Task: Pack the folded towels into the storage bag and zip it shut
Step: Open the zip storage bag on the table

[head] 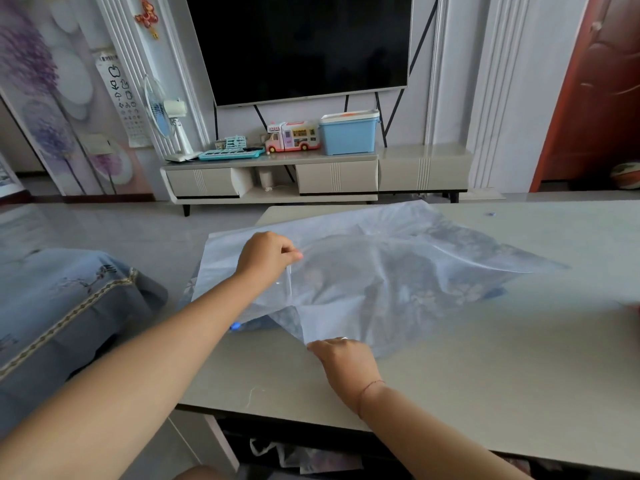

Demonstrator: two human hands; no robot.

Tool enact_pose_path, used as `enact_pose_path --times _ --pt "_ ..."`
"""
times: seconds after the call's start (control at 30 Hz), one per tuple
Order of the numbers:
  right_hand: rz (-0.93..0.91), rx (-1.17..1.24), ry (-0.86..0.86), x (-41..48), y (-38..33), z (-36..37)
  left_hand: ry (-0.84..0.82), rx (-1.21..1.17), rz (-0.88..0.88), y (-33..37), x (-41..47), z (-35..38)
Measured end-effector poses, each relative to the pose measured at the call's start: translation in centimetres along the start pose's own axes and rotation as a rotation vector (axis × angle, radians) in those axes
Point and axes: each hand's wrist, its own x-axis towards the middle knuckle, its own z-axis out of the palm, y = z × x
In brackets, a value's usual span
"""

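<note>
A large translucent pale-blue storage bag (pixel 381 271) lies spread and crumpled on the grey table (pixel 485 375). Blue patterned fabric shows faintly through the plastic, and I cannot tell whether it is towels. My left hand (pixel 266 254) pinches the bag's upper layer near its left side and holds it a little off the table. My right hand (pixel 346 362) grips the bag's near edge close to the table's front. A small blue zip slider (pixel 235 326) peeks out under the bag's near-left edge.
A blue embroidered sofa arm (pixel 69 306) stands to the left of the table. Beyond the table a TV cabinet (pixel 311 174) carries a fan, toys and a blue box. A red object (pixel 635 311) shows at the right edge.
</note>
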Motion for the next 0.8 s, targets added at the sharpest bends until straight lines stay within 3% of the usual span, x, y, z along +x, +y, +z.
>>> enact_pose_path --times 0.23,0.47,0.63,0.8 --pt "-0.091 -0.047 -0.148 -0.8 0.4 1.0 0.176 0.039 0.002 0.4 2.8 -2.7" --pt "-0.22 -0.17 -0.059 -2.3 -0.3 1.2 0.304 0.068 -0.005 1.4 5.4 -5.9" --pt "-0.272 -0.073 0.067 -2.7 1.5 0.7 0.156 0.105 0.0 1.9 5.1 -4.5" --pt "-0.053 -0.298 0.114 -2.4 9.1 -4.9 0.005 0.132 0.088 1.8 3.6 -2.3"
